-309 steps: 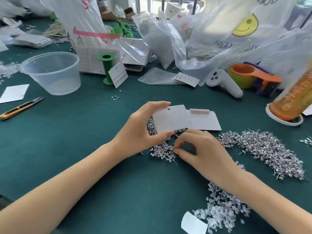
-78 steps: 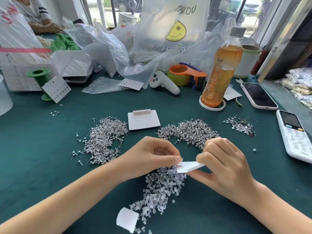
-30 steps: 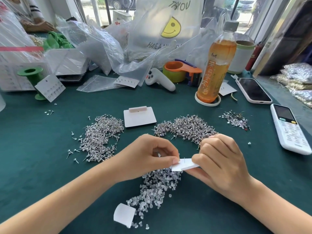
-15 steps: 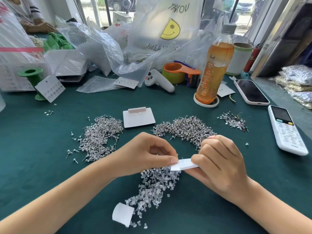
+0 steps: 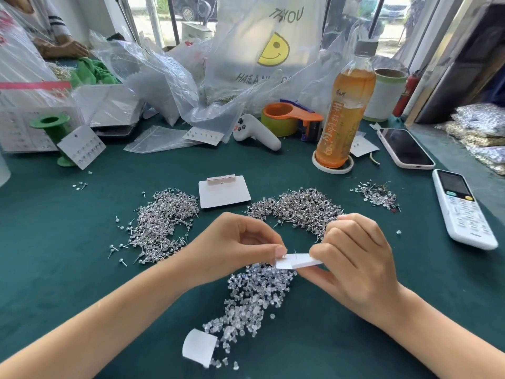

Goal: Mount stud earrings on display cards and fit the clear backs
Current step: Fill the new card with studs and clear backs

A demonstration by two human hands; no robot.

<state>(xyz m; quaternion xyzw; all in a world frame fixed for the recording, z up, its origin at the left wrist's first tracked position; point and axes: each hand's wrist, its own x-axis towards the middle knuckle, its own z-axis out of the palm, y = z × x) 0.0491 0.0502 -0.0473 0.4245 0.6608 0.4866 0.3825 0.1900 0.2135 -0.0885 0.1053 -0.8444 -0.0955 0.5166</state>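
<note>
At the centre of the frame, slightly low, the right hand (image 5: 352,258) grips a white card (image 5: 299,261) between curled fingers and thumb, holding it nearly flat above a heap of clear backs (image 5: 254,296) on the green table (image 5: 54,283). A thin post (image 5: 295,253) stands up through the card near its left end. The left hand (image 5: 240,246) meets that end with thumb and forefinger pinched together at the card's edge; whether a back sits between them is too small to tell.

Two piles of studs lie above the hands: one pile (image 5: 161,225) at centre left, another (image 5: 300,207) at centre right, with a stack of cards (image 5: 223,193) between them. A smaller scatter (image 5: 378,196) lies further right. A curled paper scrap (image 5: 199,347) sits at the lower end of the backs.

Right of centre stand a bottle (image 5: 345,110) and, near the right edge, a white handset (image 5: 463,209) and a phone (image 5: 404,147)
</note>
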